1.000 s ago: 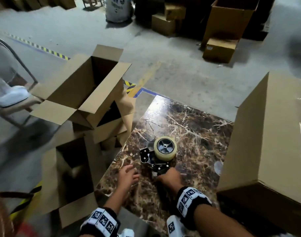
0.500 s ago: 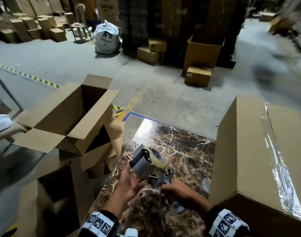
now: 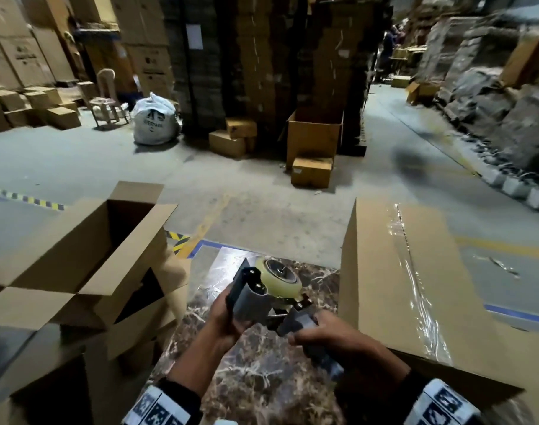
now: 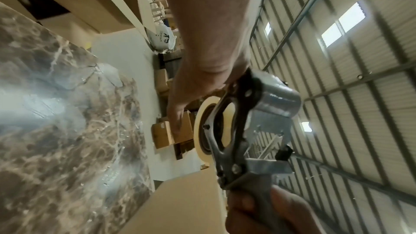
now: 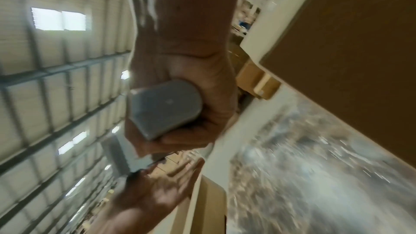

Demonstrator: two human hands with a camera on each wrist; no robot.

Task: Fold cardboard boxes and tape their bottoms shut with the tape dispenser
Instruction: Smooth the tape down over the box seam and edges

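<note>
A grey and black tape dispenser (image 3: 253,299) with a cream tape roll (image 3: 282,282) is held in the air over the brown marble table (image 3: 262,381). My left hand (image 3: 230,315) grips its front roller end, and my right hand (image 3: 317,334) grips the grey handle (image 5: 164,109). In the left wrist view the dispenser (image 4: 247,122) fills the centre, with my right hand's fingers (image 4: 265,211) round the handle below it. A closed cardboard box (image 3: 384,271) with clear tape along its top seam stands on the table's right side, close to my right hand.
Open cardboard boxes (image 3: 87,250) with raised flaps are stacked on the floor left of the table. Behind lies a concrete floor with more boxes (image 3: 312,171), a white sack (image 3: 156,121) and tall stacks of cardboard (image 3: 262,56).
The dispenser lay on the table a second ago. Both hands have picked it up and raised it, tilting its front end up. The head view has lifted towards the warehouse.
</note>
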